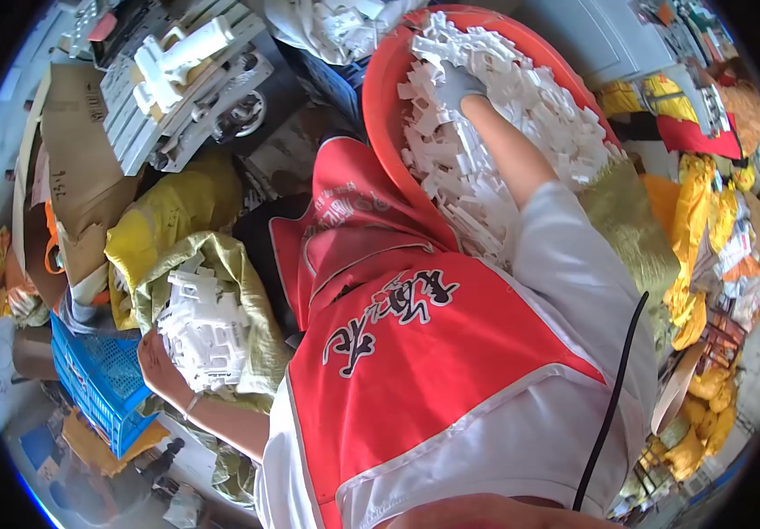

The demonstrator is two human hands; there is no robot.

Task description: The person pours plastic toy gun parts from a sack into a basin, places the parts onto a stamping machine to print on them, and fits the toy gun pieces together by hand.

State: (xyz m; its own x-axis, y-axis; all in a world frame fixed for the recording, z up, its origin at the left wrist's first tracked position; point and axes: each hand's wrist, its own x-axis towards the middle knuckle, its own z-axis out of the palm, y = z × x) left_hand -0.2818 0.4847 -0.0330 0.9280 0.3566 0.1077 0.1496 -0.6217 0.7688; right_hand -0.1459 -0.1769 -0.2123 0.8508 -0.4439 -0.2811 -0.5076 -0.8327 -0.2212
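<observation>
My right hand (459, 85), in a grey glove, reaches into a large red tub (378, 115) heaped with white plastic parts (521, 97). It rests among the parts near the far left side; its fingertips are too small and covered to make out. At the lower left, my left hand (161, 366) is bare and lies at the rim of an open woven sack (261, 331). White plastic gun-shaped parts (208, 331) fill this sack, right beside the hand. The fingers of that hand are mostly hidden at the sack's edge.
A slatted grey workbench (124, 115) bears a white toy pistol (181, 57). Beside the sack stand a blue plastic basket (102, 379), a yellow bag (177, 207) and a cardboard box (84, 167). Another woven sack (631, 220) touches the tub; yellow bags (697, 238) lie at the right.
</observation>
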